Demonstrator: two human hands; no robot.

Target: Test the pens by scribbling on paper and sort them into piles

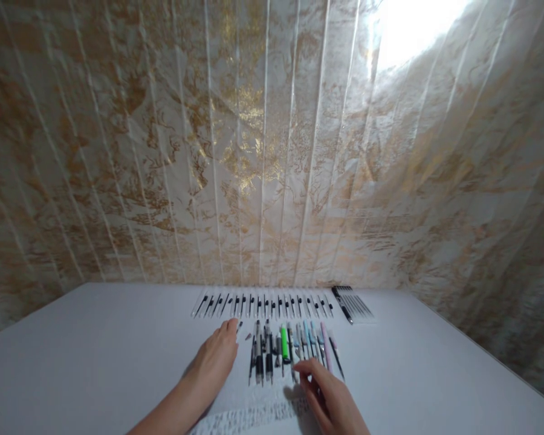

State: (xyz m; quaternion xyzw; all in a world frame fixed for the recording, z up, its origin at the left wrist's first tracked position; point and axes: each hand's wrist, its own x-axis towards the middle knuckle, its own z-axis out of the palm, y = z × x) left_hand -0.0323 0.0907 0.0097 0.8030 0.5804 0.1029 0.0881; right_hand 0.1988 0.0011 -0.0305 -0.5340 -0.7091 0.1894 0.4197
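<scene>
My left hand rests low over the white table, fingers together and bent downward. A small dark-tipped pen part shows right at its fingertips; whether it is gripped or only touched is unclear. To the right lies a loose pen tip. My right hand hovers at the near edge of the pen group, thumb and forefinger curved with a gap between them. Close to its fingertips is a slim dark pen. Around it lie black-gripped pens, a bright green highlighter and a pink pen.
Along the back runs a row of clear pen tubes with dark parts. A pack of thin refills lies at its right, with a black pen beside it. A printed sheet sits in front. Behind the table hangs a gold-patterned curtain.
</scene>
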